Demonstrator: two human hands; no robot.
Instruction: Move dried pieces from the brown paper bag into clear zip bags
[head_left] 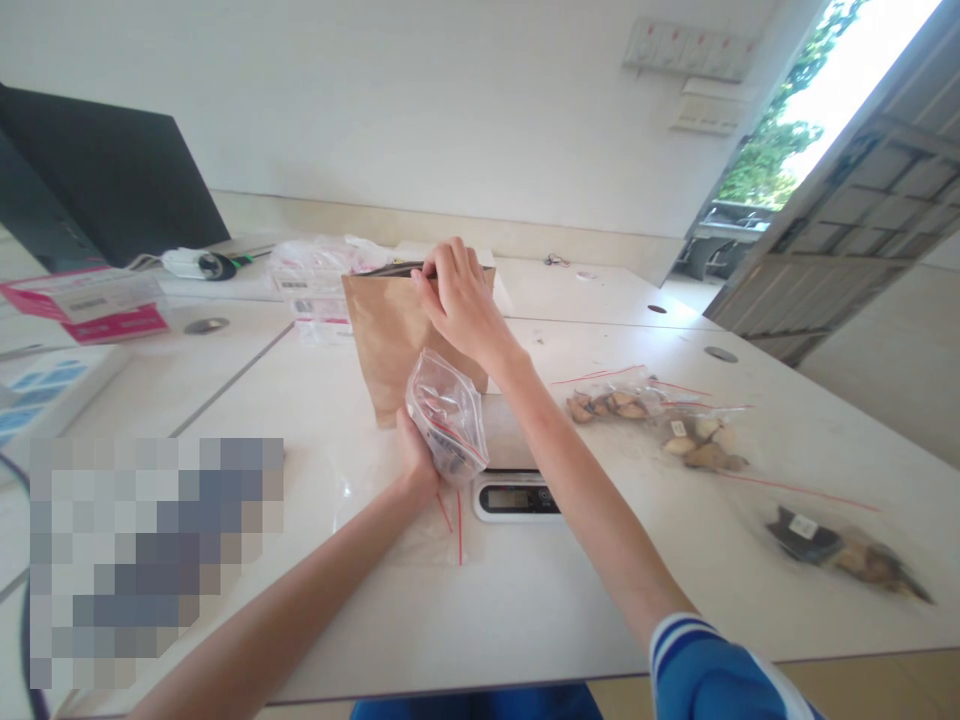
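Note:
My left hand (418, 458) is closed round the lower side of a clear zip bag (448, 410). Its mouth gapes upward, and a red line runs across it. Just behind stands a brown paper bag (386, 345), upright with its top open. My right hand (459, 300) reaches over that opening, thumb on the near side and bent fingers at the rim; the fingertips are partly hidden. Below my right forearm lies a white digital scale (517, 498), its display facing me and its plate mostly covered. Flat clear zip bags (427, 535) with red lines lie beside the scale.
On the right lie filled zip bags: one with brown pieces (611, 404), a labelled one (705, 445) and one with dark contents (840, 550). Pink-and-white boxes (112, 300), plastic-wrapped packs (319, 285) and a black monitor (112, 180) stand left. The table's front edge is near me.

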